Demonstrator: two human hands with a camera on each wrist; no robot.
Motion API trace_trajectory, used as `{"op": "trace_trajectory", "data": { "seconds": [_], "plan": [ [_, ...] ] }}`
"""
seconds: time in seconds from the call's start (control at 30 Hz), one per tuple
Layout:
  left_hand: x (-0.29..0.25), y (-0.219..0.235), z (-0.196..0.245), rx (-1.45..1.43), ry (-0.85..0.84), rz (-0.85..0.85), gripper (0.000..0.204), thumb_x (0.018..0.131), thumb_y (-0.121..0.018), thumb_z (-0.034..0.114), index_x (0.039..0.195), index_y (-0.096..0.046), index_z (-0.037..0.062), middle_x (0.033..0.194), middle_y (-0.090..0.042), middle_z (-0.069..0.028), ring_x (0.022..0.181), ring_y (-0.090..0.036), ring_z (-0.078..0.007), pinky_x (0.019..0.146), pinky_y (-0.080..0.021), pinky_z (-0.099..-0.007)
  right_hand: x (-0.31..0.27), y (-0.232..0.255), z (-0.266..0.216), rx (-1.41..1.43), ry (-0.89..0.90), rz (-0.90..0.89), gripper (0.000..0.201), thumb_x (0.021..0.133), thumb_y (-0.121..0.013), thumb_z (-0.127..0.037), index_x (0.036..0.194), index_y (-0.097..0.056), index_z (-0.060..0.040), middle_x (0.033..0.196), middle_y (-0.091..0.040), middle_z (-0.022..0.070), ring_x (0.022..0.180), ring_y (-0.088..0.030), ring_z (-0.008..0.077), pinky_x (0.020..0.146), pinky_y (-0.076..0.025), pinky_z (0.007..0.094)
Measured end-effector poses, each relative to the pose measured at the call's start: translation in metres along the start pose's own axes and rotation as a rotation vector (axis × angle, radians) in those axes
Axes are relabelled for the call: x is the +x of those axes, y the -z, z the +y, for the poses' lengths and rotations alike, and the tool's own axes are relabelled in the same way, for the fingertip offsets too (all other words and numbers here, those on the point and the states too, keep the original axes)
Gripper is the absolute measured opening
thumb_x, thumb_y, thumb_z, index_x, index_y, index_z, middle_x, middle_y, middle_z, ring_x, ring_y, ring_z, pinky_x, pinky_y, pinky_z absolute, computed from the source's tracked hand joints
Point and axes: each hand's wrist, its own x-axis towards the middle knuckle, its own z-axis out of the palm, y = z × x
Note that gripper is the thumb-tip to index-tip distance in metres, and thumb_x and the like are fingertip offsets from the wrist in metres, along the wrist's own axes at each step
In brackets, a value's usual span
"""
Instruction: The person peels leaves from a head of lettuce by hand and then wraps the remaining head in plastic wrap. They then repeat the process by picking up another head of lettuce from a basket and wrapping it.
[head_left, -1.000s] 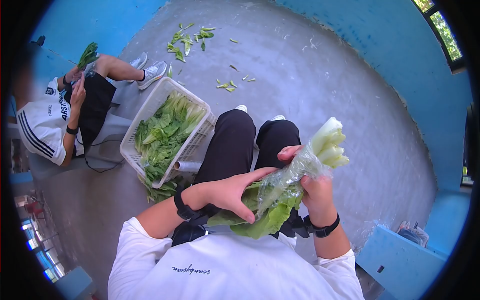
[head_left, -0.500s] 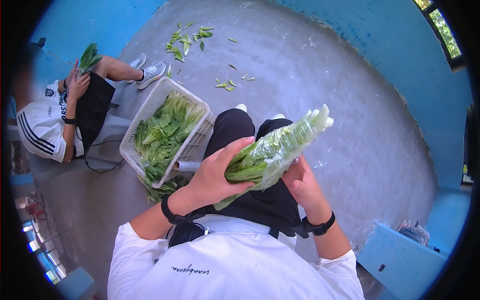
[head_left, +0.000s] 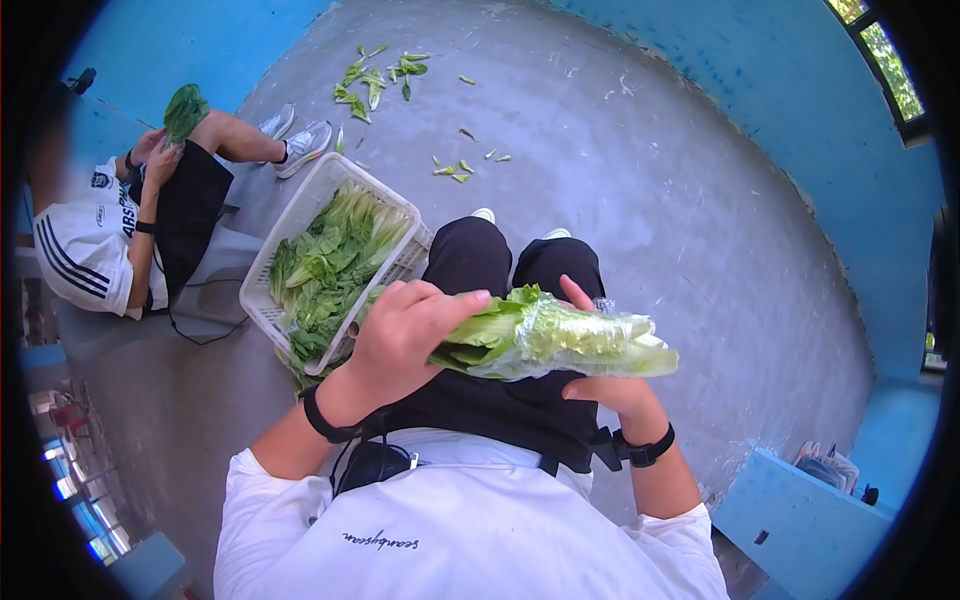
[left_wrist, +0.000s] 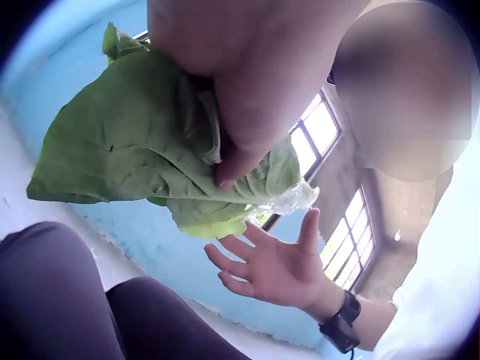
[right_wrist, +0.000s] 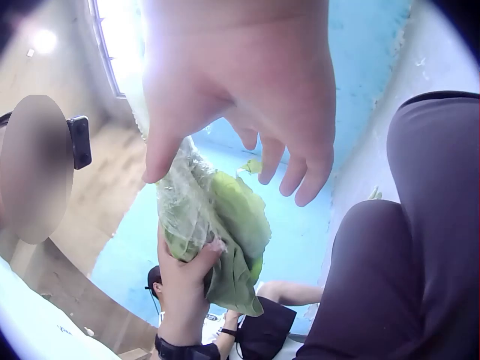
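Above the lap of my black trousers [head_left: 468,262], a long bundle of green leafy vegetable with pale stems, wrapped in clear plastic film [head_left: 575,338], is held nearly level, leaf end to my left, stem end to my right. My left hand [head_left: 398,335] grips the leaf end, thumb over the leaves; my right hand [left_wrist: 279,271] is spread wide beside the stem end, contact not determinable. Beside my left leg, a white slatted plastic basket [head_left: 404,258] contains loose green leafy vegetables [head_left: 340,245].
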Motion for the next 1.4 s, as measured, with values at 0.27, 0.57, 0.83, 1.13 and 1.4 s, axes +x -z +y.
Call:
{"op": "trace_trajectory", "data": {
  "seconds": [0.27, 0.57, 0.83, 1.13, 1.4],
  "plan": [
    [-0.008, -0.003, -0.005, -0.971, 0.661, -0.286, 0.051, 0.074, -0.089, 0.004, 0.116, -0.063, 0.0054, 0.105, -0.068, 0.0012, 0.098, -0.062, -0.0071, 0.090, -0.051, -0.0273, 0.003, 0.012, 0.004, 0.119, 0.002, 0.079, 0.115, 0.070, -0.095, -0.024, 0.159, -0.025, -0.0033, 0.154, -0.041, 0.0089, 0.146, -0.037, 0.0236, 0.120, -0.032, 0.0445],
    [-0.004, -0.021, 0.012, -1.148, 0.706, -0.394, 0.052, 0.075, -0.088, 0.003, 0.119, -0.061, 0.0038, 0.108, -0.067, -0.0012, 0.101, -0.062, -0.0077, 0.091, -0.051, -0.0273, 0.031, -0.034, -0.037, 0.227, 0.170, 0.001, 0.109, 0.072, -0.093, -0.040, 0.155, -0.032, -0.0032, 0.148, -0.049, 0.0185, 0.139, -0.048, 0.0282, 0.115, -0.041, 0.0449],
    [-0.013, -0.038, 0.007, -1.505, 0.760, -0.525, 0.068, 0.076, -0.086, 0.000, 0.136, -0.054, 0.0000, 0.123, -0.066, -0.0029, 0.113, -0.062, -0.0107, 0.101, -0.050, -0.0293, 0.035, -0.035, -0.027, 0.417, 0.104, -0.092, 0.059, 0.080, -0.088, -0.035, 0.119, -0.051, -0.0094, 0.125, -0.064, 0.0174, 0.131, -0.057, 0.0328, 0.109, -0.048, 0.0493],
    [-0.014, -0.037, 0.009, -1.542, 0.744, -0.512, 0.070, 0.077, -0.087, 0.003, 0.138, -0.053, 0.0010, 0.126, -0.064, -0.0027, 0.116, -0.060, -0.0104, 0.103, -0.048, -0.0293, 0.040, -0.033, -0.018, 0.405, 0.163, -0.137, 0.068, 0.079, -0.088, -0.042, 0.125, -0.051, -0.0078, 0.133, -0.061, 0.0191, 0.132, -0.055, 0.0326, 0.111, -0.046, 0.0485],
    [-0.005, -0.030, 0.010, -1.117, 0.675, -0.287, 0.050, 0.078, -0.087, 0.006, 0.120, -0.060, 0.0048, 0.111, -0.067, -0.0015, 0.102, -0.062, -0.0084, 0.091, -0.051, -0.0287, 0.015, 0.015, -0.008, 0.238, 0.183, 0.249, 0.096, 0.081, -0.086, -0.039, 0.153, -0.036, -0.0015, 0.141, -0.056, 0.0168, 0.131, -0.056, 0.0256, 0.111, -0.043, 0.0404]
  ]
}}
